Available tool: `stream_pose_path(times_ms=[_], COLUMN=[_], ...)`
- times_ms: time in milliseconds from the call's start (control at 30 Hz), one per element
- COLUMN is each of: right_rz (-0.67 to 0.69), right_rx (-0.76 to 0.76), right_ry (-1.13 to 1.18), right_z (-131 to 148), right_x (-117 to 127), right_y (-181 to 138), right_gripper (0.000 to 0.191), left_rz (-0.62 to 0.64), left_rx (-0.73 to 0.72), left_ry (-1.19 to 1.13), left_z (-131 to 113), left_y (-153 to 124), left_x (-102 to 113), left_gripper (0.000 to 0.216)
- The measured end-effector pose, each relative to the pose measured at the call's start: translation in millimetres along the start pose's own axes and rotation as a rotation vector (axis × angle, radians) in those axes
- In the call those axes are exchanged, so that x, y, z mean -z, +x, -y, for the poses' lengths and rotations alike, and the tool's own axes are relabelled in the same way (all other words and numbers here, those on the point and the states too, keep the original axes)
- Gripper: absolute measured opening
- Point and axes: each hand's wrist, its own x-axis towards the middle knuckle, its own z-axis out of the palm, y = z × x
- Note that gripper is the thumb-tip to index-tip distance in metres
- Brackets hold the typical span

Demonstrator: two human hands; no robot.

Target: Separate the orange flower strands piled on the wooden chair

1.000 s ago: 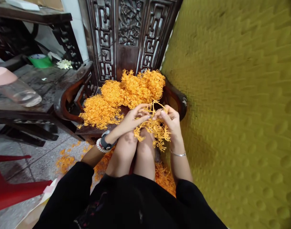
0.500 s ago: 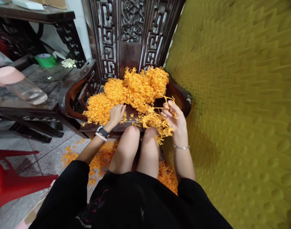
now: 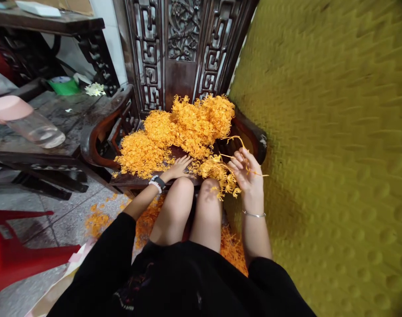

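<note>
My right hand (image 3: 245, 171) is raised beside the right knee, fingers curled around thin orange plastic flower sprigs (image 3: 233, 140). Stems stick out on both sides of the fingers. A loose clump of the same sprigs (image 3: 217, 171) lies just left of this hand, at the seat's front edge and by the knee. My left hand (image 3: 181, 166) reaches over the front of the dark wooden seat (image 3: 128, 179), its fingers stretched out toward that clump. Behind both hands, a big heap of orange plastic flower pieces (image 3: 194, 121) covers much of the seat.
The carved chair back (image 3: 183, 77) rises behind the heap. A yellow textured mat (image 3: 333, 132) stands along the right. At left are a wooden bench with a pink-lidded bottle (image 3: 36, 127), green tape (image 3: 64, 85) and a red stool (image 3: 9, 251). Orange pieces (image 3: 98, 220) litter the floor.
My left hand has moved right, from the left part of the heap toward the clump, and its fingers have spread out. The right hand has shifted slightly right and down with its sprigs.
</note>
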Motion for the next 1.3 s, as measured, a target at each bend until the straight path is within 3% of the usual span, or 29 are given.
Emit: stream_pose_path(times_ms=[167,300,400,500,600,633,733,833,933,1033,1200,1300], right_rz=[-0.052,-0.097,-0.127,-0.117,-0.041,-0.011,0.075,0.193,0.338,0.427,0.433,0.401], right_rx=[-0.011,-0.023,-0.063,-0.13,-0.214,-0.234,-0.256,-0.289,-0.439,-0.588,-0.657,-0.659], right_ry=[-0.062,-0.012,0.118,0.241,0.306,0.318,0.34,0.279,0.159,0.119,0.177,0.193], right_z=[2,-4,-10,-14,-15,-14,-12,-7,1,6,15,24], right_x=[13,28,31,21,0,-8,-30,-41,-38,-33,-39,-47], right_y=[-13,-17,-15,-10,-6,-5,-3,-3,-7,-17,-42,-51], right_gripper=[0.043,0.04,0.037,0.038,0.036,0.035,0.035,0.038,0.036,0.036,0.037,0.036], left_rz=[0.053,-0.006,-0.053,-0.209,-0.462,-0.455,-0.228,-0.044,-0.042,-0.175,-0.262,-0.255], left_rx=[0.046,0.117,0.152,0.197,0.131,0.008,-0.262,-0.191,-0.06,0.042,0.098,0.102], left_ry=[0.029,0.055,0.073,-0.053,-0.369,-0.488,-0.899,-1.096,-1.064,-0.866,-0.403,-0.376], left_z=[18,42,48,25,-24,-43,-92,-120,-127,-126,-135,-140], left_y=[4,-23,-38,-40,-36,-36,-38,-50,-74,-109,-155,-162], left_x=[-16,-8,4,25,58,70,92,91,83,78,78,81], left_gripper=[0.082,0.067,0.057,0.05,0.045,0.046,0.064,0.05,0.048,0.05,0.054,0.058])
